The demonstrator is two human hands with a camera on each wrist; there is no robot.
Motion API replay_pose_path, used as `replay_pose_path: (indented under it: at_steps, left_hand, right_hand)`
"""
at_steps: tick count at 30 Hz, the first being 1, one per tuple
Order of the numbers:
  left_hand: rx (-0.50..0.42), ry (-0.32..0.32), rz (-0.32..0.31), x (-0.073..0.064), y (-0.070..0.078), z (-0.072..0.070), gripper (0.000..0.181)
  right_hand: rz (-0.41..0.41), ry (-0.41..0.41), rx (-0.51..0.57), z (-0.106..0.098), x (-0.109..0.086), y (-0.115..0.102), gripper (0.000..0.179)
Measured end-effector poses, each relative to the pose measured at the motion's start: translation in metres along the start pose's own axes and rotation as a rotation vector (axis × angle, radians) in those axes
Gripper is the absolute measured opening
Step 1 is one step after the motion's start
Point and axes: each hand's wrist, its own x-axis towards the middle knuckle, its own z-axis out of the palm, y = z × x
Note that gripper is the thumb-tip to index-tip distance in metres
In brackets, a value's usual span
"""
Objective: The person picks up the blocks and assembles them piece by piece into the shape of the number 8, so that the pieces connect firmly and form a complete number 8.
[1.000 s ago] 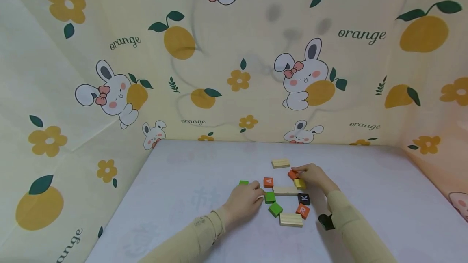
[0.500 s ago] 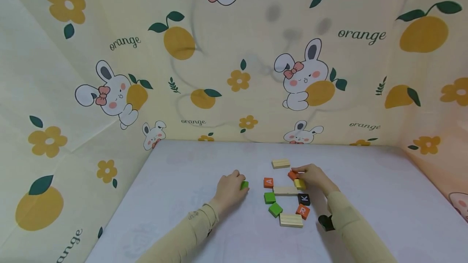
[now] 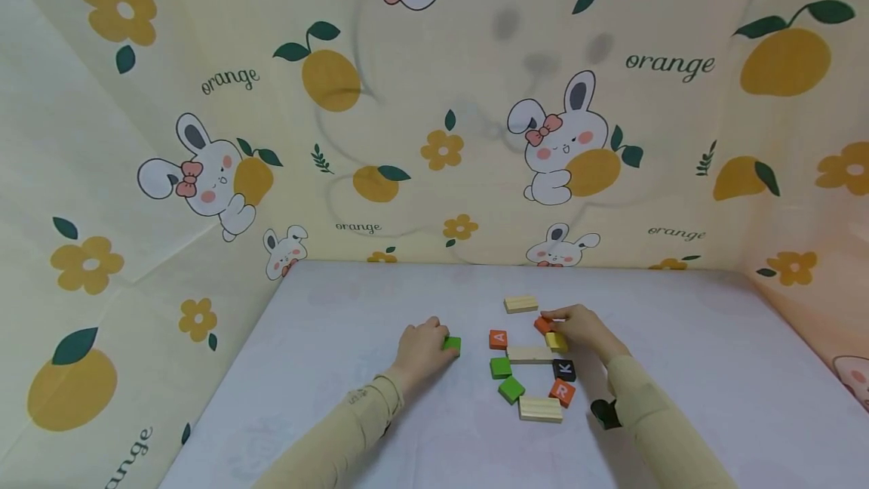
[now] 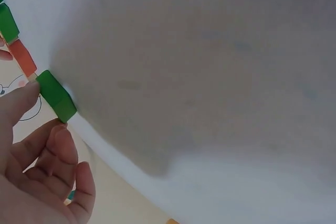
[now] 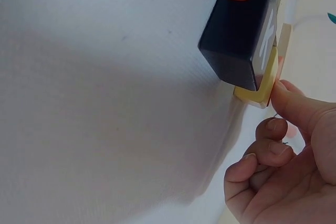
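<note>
My left hand (image 3: 422, 353) pinches a lone green block (image 3: 453, 346) left of the arrangement. In the left wrist view its thumb and a finger are at opposite ends of that green block (image 4: 58, 98). At the arrangement's far right, my right hand (image 3: 580, 329) holds an orange block (image 3: 542, 324) by its edges. A yellow block (image 3: 557, 342) touches this orange block; in the right wrist view the yellow block (image 5: 258, 90) partly hides it. The other fingers of the right hand (image 5: 283, 156) curl loosely below.
A wooden plank (image 3: 529, 355) crosses between an orange A block (image 3: 498, 339) and a black K block (image 3: 564, 370). Two green blocks (image 3: 500, 367), an orange R block (image 3: 562, 392) and a second plank (image 3: 540, 409) lie nearer. Another plank (image 3: 520, 304) lies farther back.
My left hand has moved left, away from the green blocks in the arrangement, and has taken hold of the lone green block. The right hand stays at the orange block.
</note>
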Motion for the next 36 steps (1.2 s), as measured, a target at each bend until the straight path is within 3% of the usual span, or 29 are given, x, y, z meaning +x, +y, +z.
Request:
replay_pose_path:
  at_steps: [10,18,27,36]
  left_hand:
    - [-0.067,-0.026,-0.019,0.007,0.003,-0.004,0.026]
    - [-0.106,-0.077,-0.072,0.025,0.006,0.003,0.025]
    - [-0.005,-0.143,-0.048,0.039,0.012,0.004,0.028]
    - [-0.102,-0.058,-0.124,0.04,0.01,0.007,0.034]
  right_hand:
    - [0.014,0.001,0.026,0.0,0.0,0.002,0.036]
    - [0.012,0.004,0.024,0.0,-0.001,0.001,0.035]
    - [0.025,0.003,0.031,0.001,-0.001,-0.001,0.035]
    - [0.026,-0.001,0.017,0.002,0.002,0.001,0.035]
